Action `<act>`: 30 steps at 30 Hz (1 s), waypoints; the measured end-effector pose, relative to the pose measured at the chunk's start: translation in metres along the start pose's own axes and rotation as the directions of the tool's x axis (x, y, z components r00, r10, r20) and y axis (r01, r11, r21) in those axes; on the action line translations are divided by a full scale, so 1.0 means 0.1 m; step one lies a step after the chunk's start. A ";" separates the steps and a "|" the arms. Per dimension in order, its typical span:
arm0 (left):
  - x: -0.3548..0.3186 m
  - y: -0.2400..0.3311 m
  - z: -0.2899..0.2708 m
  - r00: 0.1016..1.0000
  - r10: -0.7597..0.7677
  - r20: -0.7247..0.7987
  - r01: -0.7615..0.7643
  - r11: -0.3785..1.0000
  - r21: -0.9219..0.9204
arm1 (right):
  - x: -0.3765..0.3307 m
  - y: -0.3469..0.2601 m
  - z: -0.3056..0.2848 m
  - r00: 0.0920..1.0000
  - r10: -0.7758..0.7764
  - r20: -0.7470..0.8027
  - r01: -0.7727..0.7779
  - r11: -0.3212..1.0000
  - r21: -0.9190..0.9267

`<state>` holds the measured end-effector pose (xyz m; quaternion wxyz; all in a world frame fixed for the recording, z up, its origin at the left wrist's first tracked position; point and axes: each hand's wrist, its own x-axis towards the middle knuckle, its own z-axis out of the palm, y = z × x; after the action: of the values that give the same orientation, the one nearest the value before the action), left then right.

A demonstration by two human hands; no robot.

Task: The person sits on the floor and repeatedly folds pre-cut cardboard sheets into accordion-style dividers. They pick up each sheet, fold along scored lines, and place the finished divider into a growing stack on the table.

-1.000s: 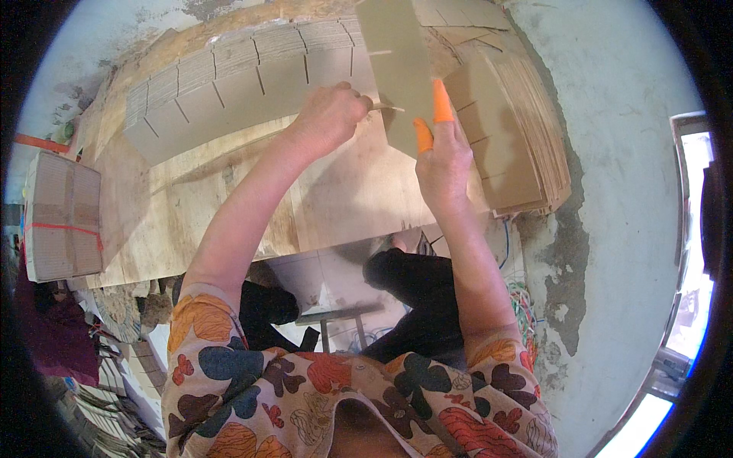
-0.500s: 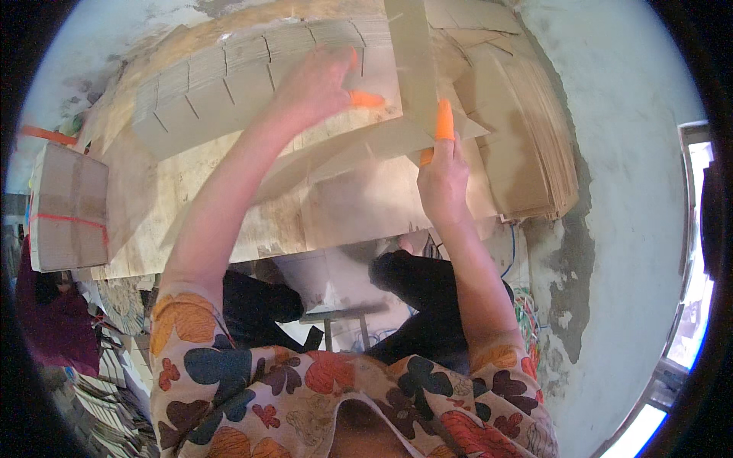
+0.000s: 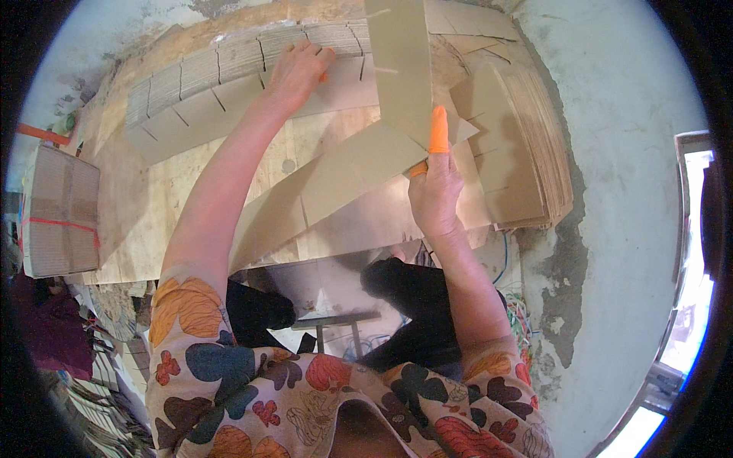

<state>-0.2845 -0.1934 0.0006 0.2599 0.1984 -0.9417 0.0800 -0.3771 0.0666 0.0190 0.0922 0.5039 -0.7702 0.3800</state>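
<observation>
At the far side of the table, my left hand (image 3: 299, 75) has its fingers curled over the front of a long stack of slotted cardboard strips (image 3: 175, 131); an orange finger cover shows on it. My right hand (image 3: 437, 191), with orange covers on finger and thumb, pinches two cardboard strips where they meet. One of them, an upright cardboard strip (image 3: 401, 65) with short slits, points away from me. The other, a slanting cardboard strip (image 3: 305, 179), reaches toward the near left table edge. The exact joint between the two is partly hidden by my fingers.
A thick pile of cardboard sheets (image 3: 527, 153) lies at the table's right end, beside the wall (image 3: 611, 191). On the left stands a cardboard bundle (image 3: 61, 210) tied with red string. The wooden table (image 3: 183, 221) ends just before my knees.
My left hand has moved left along the stack, its fingers now curled in. The joined strips have shifted slightly left in my right hand, and the slanting one shows more of its face.
</observation>
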 end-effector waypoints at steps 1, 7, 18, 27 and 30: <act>0.00 0.04 -0.05 0.999 -0.018 0.044 0.021 0.998 -0.057 | 0.00 0.00 -0.01 1.000 -0.003 0.002 0.003 1.000 -0.003; -0.04 0.14 -0.15 0.999 0.028 0.017 -0.023 0.968 -0.248 | -0.01 0.01 -0.03 0.999 -0.037 0.005 0.037 0.999 0.008; -0.10 0.33 -0.42 0.996 -0.021 -0.090 -0.002 0.969 -0.247 | -0.09 0.00 -0.20 0.987 0.016 0.162 -0.025 0.998 0.056; -0.20 0.71 -0.80 0.989 0.092 -0.119 -0.134 0.898 -0.419 | -0.12 0.09 -0.10 0.974 0.007 0.226 0.017 0.995 -0.103; -0.04 0.60 -0.99 0.896 -0.211 0.390 0.439 0.540 -0.718 | -0.17 0.09 -0.12 0.986 -0.014 0.165 0.028 0.996 -0.082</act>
<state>-0.2611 -0.1120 0.0795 0.2063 0.2442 -0.8490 -0.4206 -0.3794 0.0890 0.0138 0.0533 0.5372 -0.7852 0.3034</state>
